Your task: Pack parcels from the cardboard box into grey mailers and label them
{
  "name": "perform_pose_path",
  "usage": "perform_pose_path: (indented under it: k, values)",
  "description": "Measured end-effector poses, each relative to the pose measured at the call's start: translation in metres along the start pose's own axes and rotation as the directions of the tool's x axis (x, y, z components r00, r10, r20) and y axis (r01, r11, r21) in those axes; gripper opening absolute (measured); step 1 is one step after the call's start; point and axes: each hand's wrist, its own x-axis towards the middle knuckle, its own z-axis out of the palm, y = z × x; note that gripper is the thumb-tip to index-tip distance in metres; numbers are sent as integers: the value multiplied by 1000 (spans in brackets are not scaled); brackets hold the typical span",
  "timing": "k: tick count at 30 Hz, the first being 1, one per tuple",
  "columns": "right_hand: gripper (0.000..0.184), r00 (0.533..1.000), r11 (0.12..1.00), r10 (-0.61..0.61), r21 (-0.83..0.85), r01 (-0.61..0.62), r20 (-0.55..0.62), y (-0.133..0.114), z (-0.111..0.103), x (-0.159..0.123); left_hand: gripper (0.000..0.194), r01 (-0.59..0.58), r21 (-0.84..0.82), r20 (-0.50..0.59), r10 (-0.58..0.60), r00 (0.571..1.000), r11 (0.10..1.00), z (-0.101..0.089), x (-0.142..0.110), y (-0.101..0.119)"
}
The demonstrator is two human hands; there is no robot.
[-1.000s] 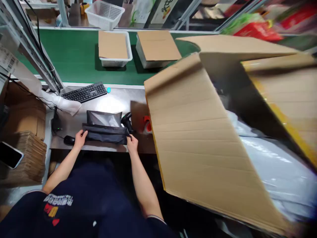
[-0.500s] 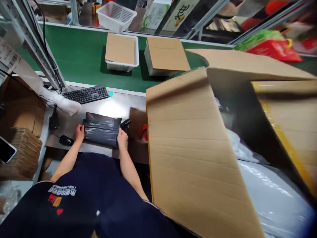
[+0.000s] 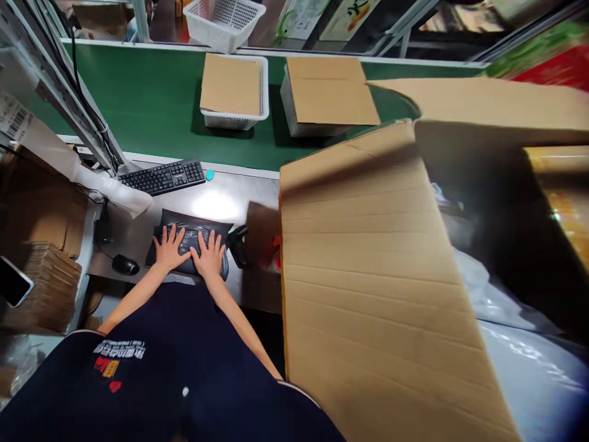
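Observation:
A dark plastic mailer bag (image 3: 202,222) lies flat on the metal worktable (image 3: 221,190) in front of me. My left hand (image 3: 170,248) presses on its left half, palm down with the fingers spread. On the right half rests my right hand (image 3: 209,253), also flat and spread, the two thumbs almost meeting. What the bag contains is hidden. Just right of the bag lies a black handheld scanner (image 3: 237,245). A black mouse (image 3: 125,264) sits to the left of the bag.
A large open carton (image 3: 368,258) holding plastic-wrapped items fills the right side. Behind the table runs a green conveyor (image 3: 138,104) with two cardboard-topped baskets (image 3: 234,123). A keyboard (image 3: 163,177) lies at the table's back; flattened cardboard (image 3: 46,282) and a phone (image 3: 13,282) are at left.
Both hands have let go of the bag's side edges and moved inward onto its top, fingers now spread. The view has shifted slightly, so the carton appears farther right.

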Motion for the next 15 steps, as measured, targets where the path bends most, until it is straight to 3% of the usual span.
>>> perform_pose_path:
  k: [3, 6, 8, 10, 11, 13, 15]
  values:
    - [75, 994, 990, 102, 103, -98, -39, 16, 10, 5, 105, 169, -106, 30, -167, 986, 980, 6, 3, -13]
    - [85, 969, 951, 239, 216, -221, -64, 25, 2, 4, 92, 324, -221, 42, -323, 945, 920, 3, 0, -27]
    - [87, 965, 941, 247, 261, -217, -87, 29, -10, -4, 82, 277, -258, -21, -292, 956, 926, -18, 4, -39]
    - [89, 969, 945, 197, 293, -147, -148, 40, -22, -13, 70, 107, -201, -202, -148, 968, 974, -65, 19, -54]
    - [88, 954, 945, 184, 310, -105, -238, 49, -25, -17, 64, 36, -131, -324, -77, 943, 991, -102, 29, -64]
    - [86, 918, 939, 170, 341, -41, -359, 73, -29, -20, 55, 45, 33, -581, -18, 814, 998, -195, 46, -82]
    - [84, 891, 933, 140, 359, 27, -432, 95, -31, -22, 50, 212, 122, -800, -30, 599, 970, -299, 53, -98]
